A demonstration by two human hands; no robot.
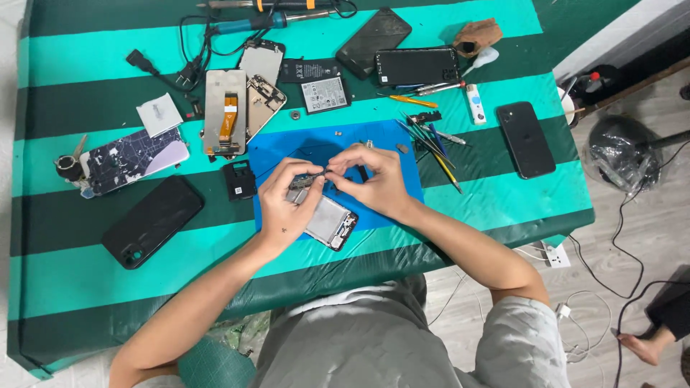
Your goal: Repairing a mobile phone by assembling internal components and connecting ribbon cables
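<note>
On the blue mat (402, 154), an opened phone frame (327, 221) is lying aslant beneath the left hand (284, 205), while both it and the right hand (374, 179) are pinching a small dark part (310, 178) lengthwise between them.

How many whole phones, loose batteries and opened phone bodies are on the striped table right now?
Whole dark slab phones: 4, at and.
Loose flat battery packs: 2, at and.
Opened phone bodies: 3, at and.
Total: 9.
</note>
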